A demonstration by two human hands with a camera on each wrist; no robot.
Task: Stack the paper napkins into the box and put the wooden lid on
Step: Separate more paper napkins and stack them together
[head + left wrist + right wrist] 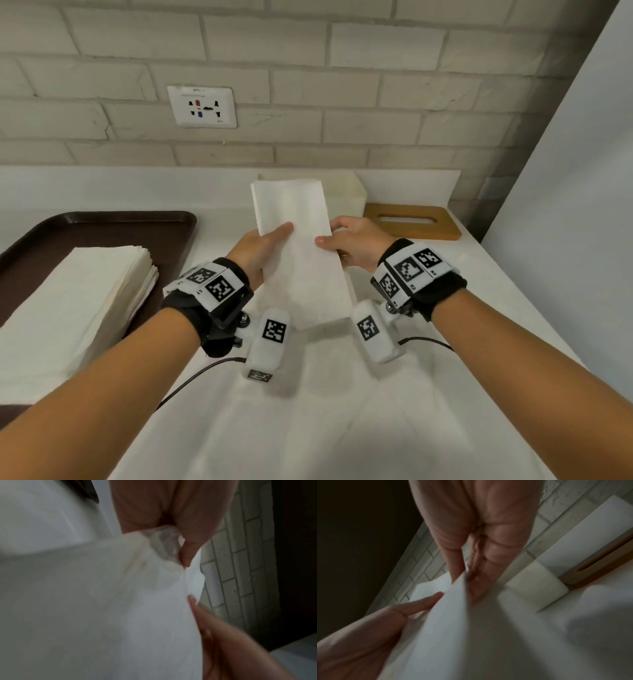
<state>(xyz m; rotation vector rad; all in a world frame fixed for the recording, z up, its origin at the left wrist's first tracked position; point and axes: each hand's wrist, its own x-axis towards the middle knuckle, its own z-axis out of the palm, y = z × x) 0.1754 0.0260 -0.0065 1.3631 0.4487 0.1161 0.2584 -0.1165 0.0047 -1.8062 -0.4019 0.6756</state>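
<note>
- L hand point(262, 248): thumb lies flat on top of the napkin bundle point(301, 253), other fingers hidden beneath it, so it's pinched along its L edge. L wrist view, blurry, shows the thumb point(188, 550) pressed onto the white paper.
- R hand point(352, 245): thumb on top at the R edge, fingers curled under; grasping the same bundle. R wrist view shows the thumb point(453, 555) and fingers closing on the paper's edge, w/ the L thumb reaching in from the lower L.
- Napkin bundle: long, white, folded, held in the air btwn both hands, lengthwise away from the person. Far end is up over the box point(346, 195) opening and hides part of it; near end hangs down twd the wrists. Can't tell if the far end touches the box.
- Box: cream, open top, at the back of the counter point(496, 308) near the wall. Inside not visible.
- Wooden lid point(412, 221): flat on the counter just R of the box, slot facing up, not on the box.
- Napkin stack point(78, 308): a thick pile on the dark brown tray point(113, 226), well L of the hands.
- Both wrists wear black bands w/ printed marker tags; 2 white camera units hang under them.
- Behind: pale brick wall point(342, 85) w/ 1 white socket plate point(202, 107).
</note>
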